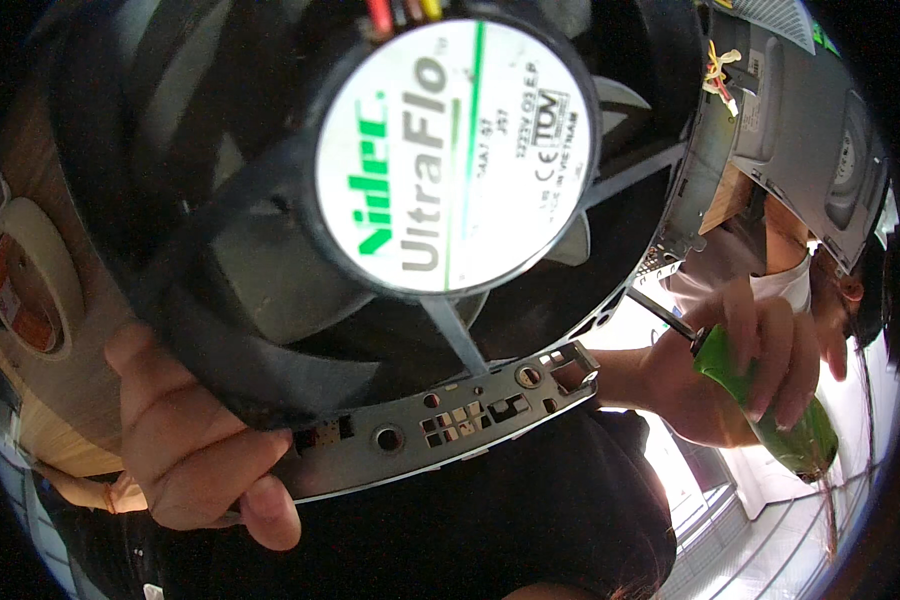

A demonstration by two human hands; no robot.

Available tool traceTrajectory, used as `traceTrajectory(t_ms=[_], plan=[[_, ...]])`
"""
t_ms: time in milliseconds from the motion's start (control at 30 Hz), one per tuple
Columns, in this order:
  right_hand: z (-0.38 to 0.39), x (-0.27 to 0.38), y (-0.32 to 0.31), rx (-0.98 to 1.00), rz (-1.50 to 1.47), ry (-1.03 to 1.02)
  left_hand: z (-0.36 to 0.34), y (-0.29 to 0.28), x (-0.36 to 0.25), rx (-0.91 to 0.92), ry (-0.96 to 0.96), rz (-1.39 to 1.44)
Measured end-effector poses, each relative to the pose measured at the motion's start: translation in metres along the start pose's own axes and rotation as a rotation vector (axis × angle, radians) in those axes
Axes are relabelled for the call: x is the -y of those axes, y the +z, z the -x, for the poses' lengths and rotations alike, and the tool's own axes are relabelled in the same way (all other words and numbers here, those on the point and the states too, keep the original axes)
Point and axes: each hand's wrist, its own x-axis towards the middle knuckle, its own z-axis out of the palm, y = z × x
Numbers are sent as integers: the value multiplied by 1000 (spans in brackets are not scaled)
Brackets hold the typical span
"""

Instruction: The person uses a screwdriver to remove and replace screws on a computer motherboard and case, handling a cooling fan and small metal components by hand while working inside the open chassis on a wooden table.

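Note:
A black cooling fan [235,215] with a round white hub label [450,160] and coloured wires fills the upper middle, very close to the camera. A perforated metal bracket [470,420] runs along its lower edge. My left hand [195,440] grips the fan and bracket at the lower left, fingers curled round them. My right hand [735,370] holds a green-handled screwdriver [785,435], its metal shaft reaching up-left to the fan's lower right edge; its tip is too small to make out clearly.
A beige roll of tape [40,280] lies on a wooden table [15,150] at left. Grey metal casing [800,150] with a loose wire connector [720,75] is at upper right. Part of a person [835,300] shows behind at right, and another arm [100,492] at lower left.

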Motion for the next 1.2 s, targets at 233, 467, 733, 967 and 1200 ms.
traceTrajectory(t_ms=[233, 467, 733, 967, 1200], plan=[[8, -7, 7, -38, -129, -78, -4, -6, 2, -50, 5, -21], [1, -3, 3, -185, -137, -93, -7, -15, 0, -41, -23, -7], [6, -14, 16, -71, 67, -46, -5, -19, 3, -38, -33, -23], [5, -16, 17, -61, 146, -17, 5, -31, 8, -56, -26, -41], [-2, -13, 22, 61, -34, 180, 3, -39, 7, -31, -4, -38]])
